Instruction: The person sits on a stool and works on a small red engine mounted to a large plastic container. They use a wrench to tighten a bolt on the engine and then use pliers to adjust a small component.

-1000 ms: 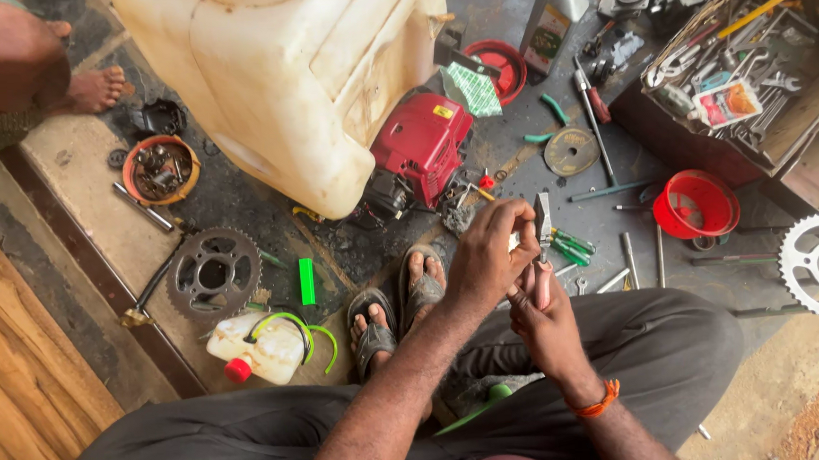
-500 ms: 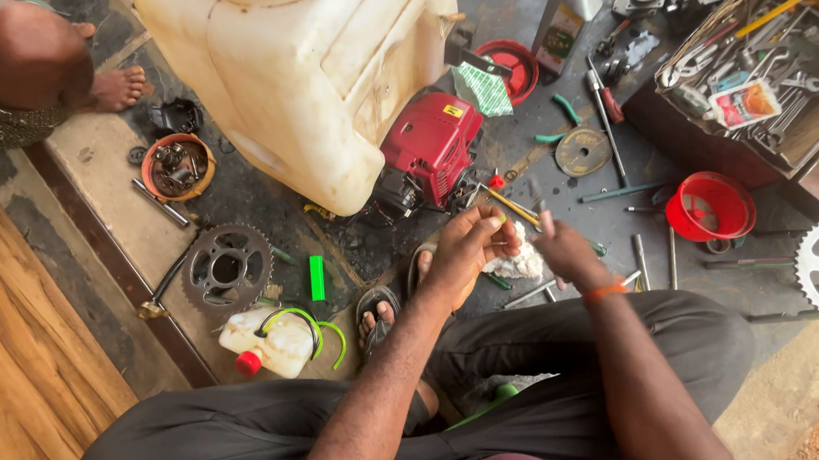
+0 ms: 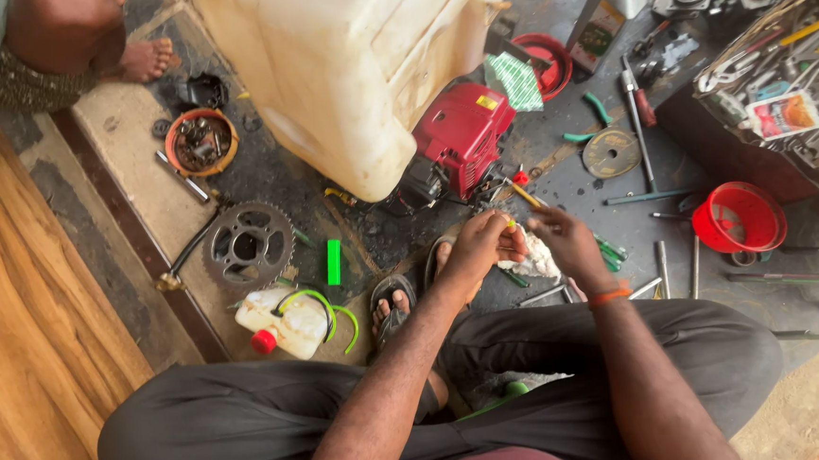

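Observation:
My left hand (image 3: 484,244) grips a yellow-handled screwdriver (image 3: 524,195) whose tip points up toward the small red engine (image 3: 462,140). My right hand (image 3: 566,240) is beside it, fingers pinched near the tool's shaft, with a white rag (image 3: 537,261) between and under the two hands. Whether the right hand grips the rag or the tool is unclear. Both hands hover just in front of the engine, which sits under a big cream plastic tank (image 3: 352,63). My sandalled feet (image 3: 392,302) rest on the dark floor below.
A grey sprocket (image 3: 248,243), a green stick (image 3: 334,261) and a white bottle with a red cap (image 3: 285,322) lie left. A red cup (image 3: 739,216), loose rods, a round disc (image 3: 610,151) and a toolbox (image 3: 780,94) are right. Another person's foot (image 3: 140,60) is top left.
Both hands moved up from my lap toward the red engine. The screwdriver now angles at the engine, and the hands have come closer together over the rag.

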